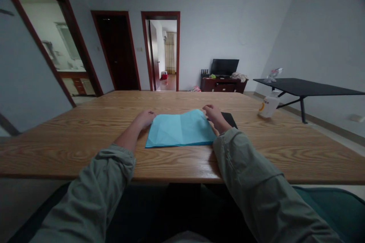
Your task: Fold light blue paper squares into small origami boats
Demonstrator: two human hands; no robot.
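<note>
A folded light-blue paper sheet lies flat on the wooden table in front of me. My left hand rests at the sheet's far left corner with its fingers curled onto the edge. My right hand is at the far right corner, fingers bent and pinching the paper's edge there. Both forearms wear grey-green sleeves.
A dark flat object lies just right of the sheet, partly behind my right wrist. A white bottle stands at the table's right side. A black side table, a TV stand and open doorways lie beyond.
</note>
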